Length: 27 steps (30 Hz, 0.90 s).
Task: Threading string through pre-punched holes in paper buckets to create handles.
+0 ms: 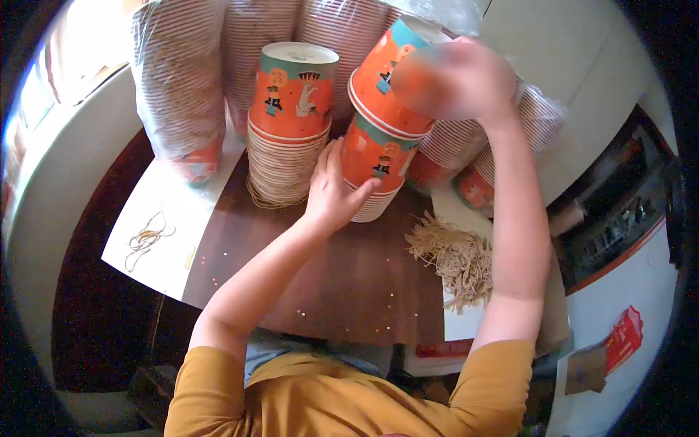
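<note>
Two orange-and-teal paper buckets lean together in front of me, both upside down. The upper paper bucket point(380, 71) is tilted over the lower stack of paper buckets point(373, 149), whose several white rims show below. My left hand point(335, 193) is closed around the lower stack's left side, thumb across its front. At the upper bucket's right side is my right hand point(480, 80), gripping it, with its fingers partly smeared by blur. Left of these, another stack of upturned paper buckets point(293, 109) stands upright on the table.
Tall stacks wrapped in clear plastic point(180, 80) line the back of the brown table point(313, 291). A bundle of tan strings point(459, 258) lies at the right. Some loose strings point(149, 239) rest on the white surface at the left. Small pale specks dot the tabletop.
</note>
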Each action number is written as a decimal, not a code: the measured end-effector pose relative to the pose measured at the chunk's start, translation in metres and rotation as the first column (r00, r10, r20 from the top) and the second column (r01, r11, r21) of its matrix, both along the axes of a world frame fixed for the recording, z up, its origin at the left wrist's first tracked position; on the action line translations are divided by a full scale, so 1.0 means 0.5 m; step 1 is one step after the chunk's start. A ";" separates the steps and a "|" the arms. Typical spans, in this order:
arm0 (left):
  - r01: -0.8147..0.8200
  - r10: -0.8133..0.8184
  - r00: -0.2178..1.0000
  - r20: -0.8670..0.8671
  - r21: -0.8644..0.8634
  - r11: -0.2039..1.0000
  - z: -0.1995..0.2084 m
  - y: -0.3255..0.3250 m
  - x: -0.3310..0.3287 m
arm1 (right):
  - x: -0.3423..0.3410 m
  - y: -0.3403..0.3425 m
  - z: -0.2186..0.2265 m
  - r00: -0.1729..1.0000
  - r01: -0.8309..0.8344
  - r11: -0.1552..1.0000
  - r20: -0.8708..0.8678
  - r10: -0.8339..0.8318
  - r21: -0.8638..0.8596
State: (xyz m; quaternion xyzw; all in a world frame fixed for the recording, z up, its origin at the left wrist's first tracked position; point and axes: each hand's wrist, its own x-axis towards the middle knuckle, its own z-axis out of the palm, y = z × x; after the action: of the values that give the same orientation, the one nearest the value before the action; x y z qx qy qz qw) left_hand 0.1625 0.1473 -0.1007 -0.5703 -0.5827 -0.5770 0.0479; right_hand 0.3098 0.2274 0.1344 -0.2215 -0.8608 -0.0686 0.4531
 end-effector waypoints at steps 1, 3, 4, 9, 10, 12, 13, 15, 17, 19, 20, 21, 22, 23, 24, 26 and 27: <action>0.037 -0.042 0.997 0.065 0.084 0.996 0.026 -0.003 0.009 | 0.008 -0.010 0.006 1.000 0.010 1.000 0.004 -0.010 -0.001; 0.255 -0.259 0.917 0.302 0.054 0.966 0.068 0.004 0.005 | 0.011 -0.025 0.005 0.999 -0.010 0.999 0.034 0.012 -0.045; 0.452 -0.456 0.748 0.483 0.132 0.882 0.103 -0.002 0.005 | 0.010 -0.027 0.004 0.999 -0.004 0.999 0.036 0.006 -0.050; 0.666 -0.630 0.361 0.688 0.284 0.690 0.126 0.055 -0.013 | 0.011 0.039 0.032 0.999 -0.040 0.993 -0.007 0.039 -0.114; 0.675 -0.603 0.310 0.735 0.277 0.683 0.133 0.056 -0.011 | 0.005 0.022 0.043 0.997 0.067 0.987 0.047 -0.061 -0.147; 0.686 -0.534 0.242 0.810 0.247 0.684 0.147 0.059 -0.002 | -0.001 0.039 0.061 0.993 0.111 0.983 0.064 -0.102 -0.148; 0.686 -0.533 0.243 0.811 0.245 0.685 0.144 0.063 -0.007 | -0.011 0.036 0.069 0.989 0.137 0.979 0.081 -0.126 -0.148; 0.699 -0.469 0.309 0.827 0.137 0.702 0.128 0.077 -0.020 | -0.019 0.026 0.085 0.977 0.184 0.969 0.142 -0.162 -0.164; 0.696 -0.468 0.271 0.841 0.165 0.699 0.115 0.083 -0.018 | -0.022 0.012 0.099 0.985 0.159 0.971 -0.045 -0.169 -0.179; 0.685 -0.462 0.240 0.854 0.189 0.704 0.085 0.090 -0.022 | -0.017 0.005 0.129 0.980 0.143 0.989 -0.134 -0.148 -0.041; 0.687 -0.453 0.245 0.858 0.176 0.705 0.059 0.099 -0.027 | 0.000 0.011 0.151 0.978 0.097 0.995 -0.187 -0.095 -0.002; 0.688 -0.443 0.250 0.861 0.164 0.707 0.032 0.105 -0.034 | 0.027 0.036 0.177 0.980 0.066 0.995 -0.191 -0.052 0.069; 0.707 -0.418 0.280 0.864 0.109 0.698 0.008 0.102 -0.043 | 0.057 0.033 0.194 0.962 0.142 0.977 -0.253 -0.098 0.160; 0.717 -0.420 0.274 0.865 0.107 0.688 0.003 0.089 -0.039 | 0.087 0.010 0.210 0.937 0.232 0.940 -0.318 -0.147 0.250; 0.725 -0.349 0.256 0.902 0.059 0.686 -0.001 0.078 -0.034 | 0.113 -0.013 0.214 0.911 0.222 0.939 -0.399 -0.103 0.263; 0.718 -0.214 0.322 0.922 -0.091 0.690 -0.027 0.071 -0.047 | 0.175 -0.052 0.186 0.885 0.107 0.947 -0.464 0.049 0.303; 0.718 -0.174 0.395 0.902 -0.185 0.671 -0.032 0.061 -0.050 | 0.249 -0.039 0.166 0.750 -0.272 0.961 -0.636 0.181 -0.047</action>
State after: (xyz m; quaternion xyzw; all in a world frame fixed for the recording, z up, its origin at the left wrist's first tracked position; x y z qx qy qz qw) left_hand 0.1377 0.1776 -0.1167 -0.3551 -0.4836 -0.5655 -0.5659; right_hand 0.4343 0.2079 0.2172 -0.1558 -0.6842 0.1234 0.7017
